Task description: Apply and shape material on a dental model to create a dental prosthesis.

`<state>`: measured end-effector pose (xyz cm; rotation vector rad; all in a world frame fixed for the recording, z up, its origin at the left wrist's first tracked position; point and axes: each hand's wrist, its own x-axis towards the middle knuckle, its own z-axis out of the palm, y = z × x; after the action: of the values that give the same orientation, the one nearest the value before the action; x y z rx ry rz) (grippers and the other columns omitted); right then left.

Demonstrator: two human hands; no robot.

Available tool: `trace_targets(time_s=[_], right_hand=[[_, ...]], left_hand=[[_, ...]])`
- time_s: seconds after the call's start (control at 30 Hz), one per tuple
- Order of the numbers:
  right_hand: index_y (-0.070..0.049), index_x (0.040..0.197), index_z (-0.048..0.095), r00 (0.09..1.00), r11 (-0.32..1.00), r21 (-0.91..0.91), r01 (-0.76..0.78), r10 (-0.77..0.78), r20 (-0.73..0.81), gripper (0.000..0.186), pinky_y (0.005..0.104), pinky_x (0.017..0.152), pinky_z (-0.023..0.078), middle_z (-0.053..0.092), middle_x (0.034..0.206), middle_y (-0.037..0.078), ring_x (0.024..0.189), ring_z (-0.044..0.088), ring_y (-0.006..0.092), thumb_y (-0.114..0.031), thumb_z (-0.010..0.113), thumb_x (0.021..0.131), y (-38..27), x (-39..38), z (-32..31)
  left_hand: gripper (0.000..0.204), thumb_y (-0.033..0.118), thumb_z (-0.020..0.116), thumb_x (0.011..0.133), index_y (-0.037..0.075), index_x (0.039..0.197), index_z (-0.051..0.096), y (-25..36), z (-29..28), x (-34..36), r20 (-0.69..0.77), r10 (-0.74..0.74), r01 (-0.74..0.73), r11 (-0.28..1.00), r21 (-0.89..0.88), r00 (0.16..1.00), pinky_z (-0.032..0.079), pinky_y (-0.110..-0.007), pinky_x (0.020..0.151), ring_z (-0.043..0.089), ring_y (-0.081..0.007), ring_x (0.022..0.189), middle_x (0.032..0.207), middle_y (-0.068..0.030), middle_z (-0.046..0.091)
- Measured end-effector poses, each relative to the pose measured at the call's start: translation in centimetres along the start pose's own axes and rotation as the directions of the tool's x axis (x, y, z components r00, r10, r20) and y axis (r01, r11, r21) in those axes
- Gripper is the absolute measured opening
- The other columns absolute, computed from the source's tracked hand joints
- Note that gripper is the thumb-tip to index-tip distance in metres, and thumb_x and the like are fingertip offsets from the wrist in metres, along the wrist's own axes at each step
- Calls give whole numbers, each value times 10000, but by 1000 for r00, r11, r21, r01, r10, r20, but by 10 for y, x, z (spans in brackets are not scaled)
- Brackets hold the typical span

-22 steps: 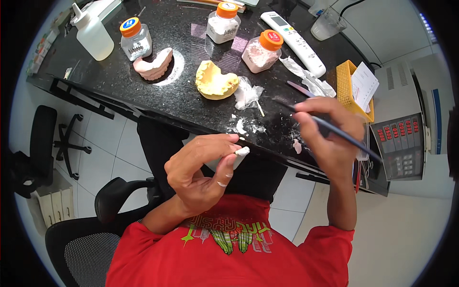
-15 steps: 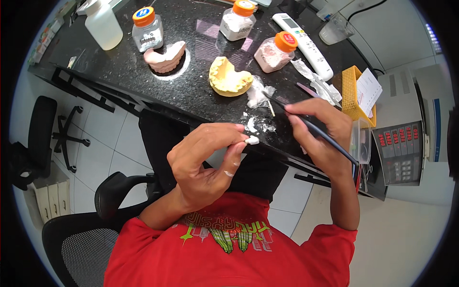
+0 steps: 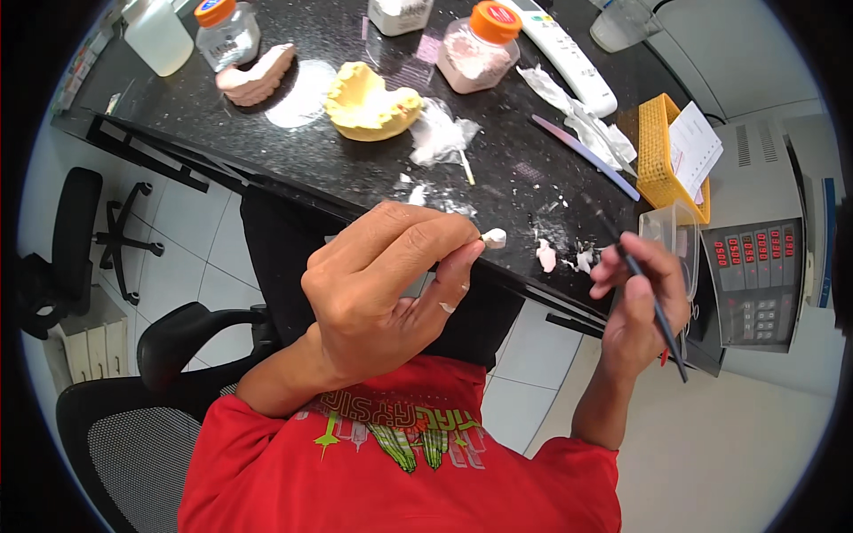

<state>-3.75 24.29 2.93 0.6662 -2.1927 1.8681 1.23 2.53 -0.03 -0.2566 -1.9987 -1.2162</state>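
Observation:
My left hand [image 3: 386,289] pinches a small white piece [image 3: 494,238] between thumb and index finger at the desk's front edge. My right hand [image 3: 641,298], at the right, grips a dark slim brush [image 3: 657,311] pointing up-left over the black counter [image 3: 524,178]. Behind my left hand are a yellow dental cast [image 3: 364,107], a crumpled white tissue with a thin stick [image 3: 435,133], and white scraps [image 3: 418,195]. A pink cast [image 3: 253,84] lies farther left; a small pink lump [image 3: 546,256] is between my hands. A purple slim tool [image 3: 582,153] lies above the right hand.
Jars [image 3: 475,58], a bottle [image 3: 160,40], a white remote [image 3: 573,67] and a cup [image 3: 617,27] stand along the back. At right are a yellow basket with papers [image 3: 656,160], a clear container [image 3: 666,222] and a machine with red displays [image 3: 755,302]. An office chair [image 3: 75,240] is left.
My left hand has risen and moved right with the white piece, its back turning more upward. My right hand has shifted right and lower, the brush now more upright. The view has shifted slightly.

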Motion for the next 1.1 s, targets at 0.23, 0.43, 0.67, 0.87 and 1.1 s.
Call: trace_targets(time_s=[0.23,0.43,0.67,0.87,1.1], right_hand=[[58,910,595,999,998,-59,27,-24,46,130,187,508,468,594,725,132,566,576,113,-33,612,819,8,-16,-11],[24,856,540,999,997,-67,40,-41,-8,178,195,505,470,596,713,131,565,581,125,-46,671,759,12,-22,-16],[-20,801,554,994,989,-101,104,-102,25,148,192,462,421,597,656,78,542,564,124,-39,679,724,15,-17,-15],[-18,774,563,994,991,-89,104,-105,-4,136,190,434,401,593,625,80,514,556,122,-26,679,703,17,-18,-14],[-10,760,574,988,984,-100,148,-151,-21,125,178,399,370,594,612,95,468,536,115,-13,672,684,19,-18,-12]], left_hand=[[99,-85,667,737,-60,817,614,9,15,2,40,-29,27,998,59,999,471,-250,569,601,-177,633,738,-122,637],[94,-74,663,746,-63,821,608,15,19,4,74,-51,40,989,139,996,459,-245,570,592,-175,637,733,-120,627],[66,-39,639,774,-57,822,597,16,21,4,99,-58,40,984,175,993,428,-243,580,559,-167,650,744,-118,608],[64,-24,635,782,-56,822,597,17,21,4,126,-78,50,976,210,989,426,-249,593,560,-173,673,749,-114,606],[83,-14,639,781,-65,834,602,16,23,3,121,-29,2,976,217,992,434,-265,612,562,-181,675,740,-118,607]])
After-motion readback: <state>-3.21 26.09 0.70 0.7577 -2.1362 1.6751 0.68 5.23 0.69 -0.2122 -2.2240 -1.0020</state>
